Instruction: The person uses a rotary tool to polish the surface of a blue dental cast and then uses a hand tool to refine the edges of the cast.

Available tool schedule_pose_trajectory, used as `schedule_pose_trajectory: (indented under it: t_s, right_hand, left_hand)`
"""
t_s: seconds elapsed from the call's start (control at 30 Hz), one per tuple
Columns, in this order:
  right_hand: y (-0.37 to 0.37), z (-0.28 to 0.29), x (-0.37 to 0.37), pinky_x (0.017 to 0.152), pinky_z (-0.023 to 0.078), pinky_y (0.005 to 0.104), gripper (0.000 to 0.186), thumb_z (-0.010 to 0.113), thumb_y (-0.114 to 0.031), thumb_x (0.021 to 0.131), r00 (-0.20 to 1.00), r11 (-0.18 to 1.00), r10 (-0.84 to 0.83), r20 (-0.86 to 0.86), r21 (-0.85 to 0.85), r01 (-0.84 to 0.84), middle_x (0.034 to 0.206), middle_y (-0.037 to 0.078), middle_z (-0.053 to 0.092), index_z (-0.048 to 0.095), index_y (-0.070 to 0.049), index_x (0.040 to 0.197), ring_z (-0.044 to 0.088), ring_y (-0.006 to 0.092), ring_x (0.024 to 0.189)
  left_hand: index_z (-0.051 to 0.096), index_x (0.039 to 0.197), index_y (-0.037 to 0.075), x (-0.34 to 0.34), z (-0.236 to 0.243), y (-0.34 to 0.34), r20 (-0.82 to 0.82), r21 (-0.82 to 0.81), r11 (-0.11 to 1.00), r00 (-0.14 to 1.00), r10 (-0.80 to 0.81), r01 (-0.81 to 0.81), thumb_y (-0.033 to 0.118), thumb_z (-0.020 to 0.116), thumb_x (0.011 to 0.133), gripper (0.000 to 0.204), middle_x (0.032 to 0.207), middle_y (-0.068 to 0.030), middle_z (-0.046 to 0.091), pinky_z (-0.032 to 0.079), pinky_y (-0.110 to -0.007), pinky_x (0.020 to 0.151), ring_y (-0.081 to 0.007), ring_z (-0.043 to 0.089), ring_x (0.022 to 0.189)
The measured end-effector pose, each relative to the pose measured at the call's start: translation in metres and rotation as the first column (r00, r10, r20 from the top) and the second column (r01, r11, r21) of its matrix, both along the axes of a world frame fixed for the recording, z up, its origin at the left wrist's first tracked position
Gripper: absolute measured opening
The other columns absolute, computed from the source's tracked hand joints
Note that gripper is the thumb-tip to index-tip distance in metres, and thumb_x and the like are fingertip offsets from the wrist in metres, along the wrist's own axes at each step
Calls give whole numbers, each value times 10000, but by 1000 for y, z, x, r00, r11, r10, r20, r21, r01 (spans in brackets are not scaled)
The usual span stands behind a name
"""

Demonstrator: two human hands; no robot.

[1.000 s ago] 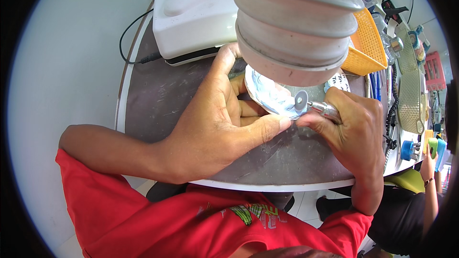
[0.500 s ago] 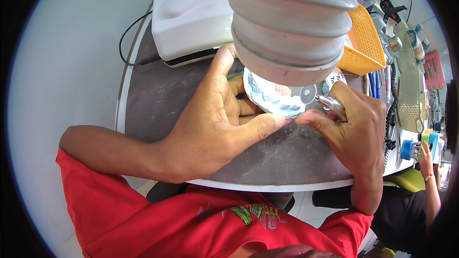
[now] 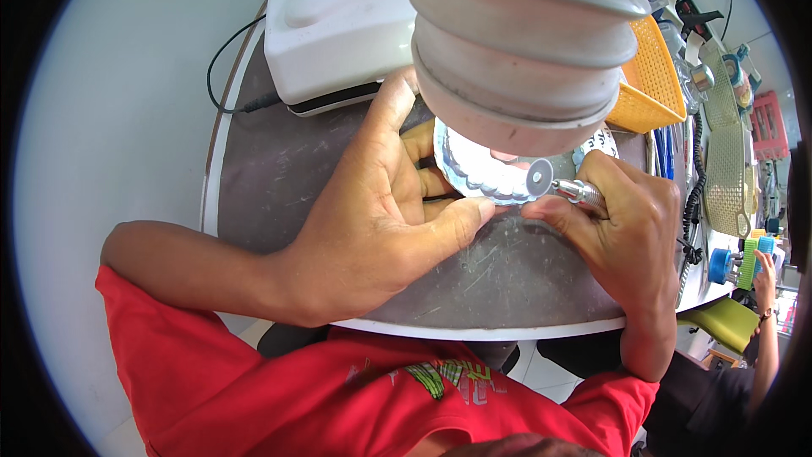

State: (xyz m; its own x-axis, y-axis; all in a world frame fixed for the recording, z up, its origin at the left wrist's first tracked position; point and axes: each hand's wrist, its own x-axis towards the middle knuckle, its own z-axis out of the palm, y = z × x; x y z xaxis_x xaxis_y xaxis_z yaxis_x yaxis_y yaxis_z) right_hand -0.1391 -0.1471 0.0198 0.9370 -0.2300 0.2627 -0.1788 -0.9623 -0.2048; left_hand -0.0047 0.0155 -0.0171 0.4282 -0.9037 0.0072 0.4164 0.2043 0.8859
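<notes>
My left hand (image 3: 385, 203) is closed on a pale blue-white dental cast (image 3: 461, 165), its thumb on the near edge and fingers behind. Part of the cast is hidden under the suction hose. In my right hand (image 3: 622, 228) is a metal rotary handpiece (image 3: 579, 193), gripped between thumb and fingers. A thin grey cutting disc (image 3: 540, 177) sits on its tip, right at the cast's right end; whether it touches cannot be made out. Beyond my right hand lies another cast piece (image 3: 599, 142) with dark handwriting, partly covered.
A ribbed white suction hose (image 3: 516, 42) hangs over the work. At the back left stands a white machine (image 3: 338, 25) with a black cable. An orange basket (image 3: 651, 76) and a coiled black cord (image 3: 694, 195) lie to the right. Another person's hand (image 3: 764, 279) shows at far right.
The cast has tilted, showing its teeth edge more brightly. The disc has shifted slightly left and down against the cast's end. At far right the other person's arm has moved.
</notes>
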Motion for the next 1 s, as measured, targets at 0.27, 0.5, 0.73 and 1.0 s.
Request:
schedule_pose_trajectory:
  t_s: [0.27,0.5,0.73,1.0]
  right_hand:
    - [1,-1,1,436,388,361,464,812,-399,688,1000,1000,14,18,-2,-14,536,67,505,488,-69,659,529,246,465]
    - [-2,-5,-1,420,376,340,496,843,-406,643,994,998,55,89,-38,-52,516,56,473,481,-67,648,495,229,444]
    - [0,-8,-4,433,297,312,515,887,-352,585,987,999,37,156,-1,-37,527,51,429,469,-53,614,370,175,447]
    - [2,-7,-4,435,296,303,503,885,-360,594,990,1000,4,141,12,-6,531,42,414,497,-43,634,344,162,458]
  left_hand:
    - [223,1378,-19,-2,1,1,10,-10,1000,1000,-3,3,-88,487,906,545,1317,-203,463,452,-403,1028,-301,512,1236]
    - [183,1403,-12,1,0,1,40,-6,998,998,-56,56,-117,465,896,590,1345,-221,440,452,-418,1036,-314,502,1249]
    - [204,1381,4,-4,-5,2,193,-75,997,981,15,-1,-154,445,862,594,1374,-216,399,456,-416,1014,-335,488,1262]
    - [216,1382,-2,-5,-5,2,182,-106,994,983,26,-7,-144,455,864,588,1364,-214,419,448,-405,1021,-309,517,1230]
